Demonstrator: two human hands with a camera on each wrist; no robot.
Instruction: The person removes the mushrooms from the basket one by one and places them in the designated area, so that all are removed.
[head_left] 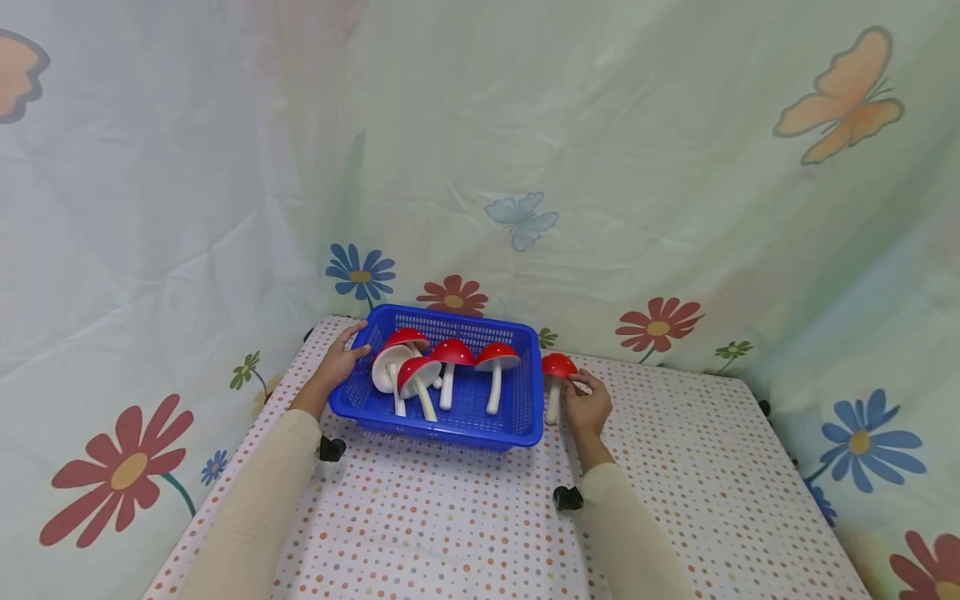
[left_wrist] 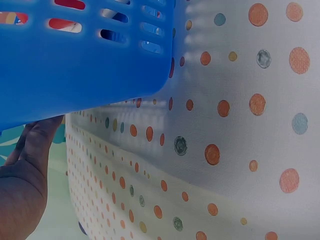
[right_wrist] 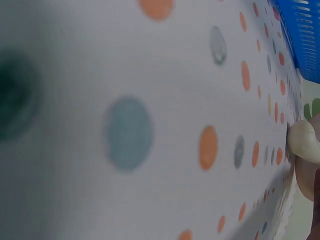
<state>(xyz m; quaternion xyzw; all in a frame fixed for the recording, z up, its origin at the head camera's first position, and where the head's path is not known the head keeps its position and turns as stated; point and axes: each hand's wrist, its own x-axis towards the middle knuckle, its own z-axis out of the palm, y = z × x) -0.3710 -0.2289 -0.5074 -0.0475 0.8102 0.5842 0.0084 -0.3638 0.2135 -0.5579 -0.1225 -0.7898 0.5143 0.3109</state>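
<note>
Between the thumb and fingers of the right hand (head_left: 588, 408) a red-capped mushroom (head_left: 558, 366) is pinched near the right edge of its cap, its pale stem hanging toward the wrist; whether the stem's end touches the dotted cloth (head_left: 450, 525) cannot be told. Just left of those fingertips, close beside the cap, rises the right wall of a blue basket (head_left: 442, 432), standing between the held mushroom and the ones inside. Behind the right wrist a black wrist piece (head_left: 567, 498) sits at the cuff of a cream sleeve (head_left: 630, 533). Beyond the fingertips of both hands hangs a pale backdrop (head_left: 600, 275) printed with flowers and butterflies.

At the basket's far left side the left hand (head_left: 333, 367) grips the rim, thumb over the edge and fingers along the outside. Right of that thumb five more mushrooms lie in the basket: three bunched nearest it, one showing its pale underside (head_left: 383, 372), then one in the middle (head_left: 452, 352), and one farther right (head_left: 497, 358), toward the right hand's fingers.
</note>
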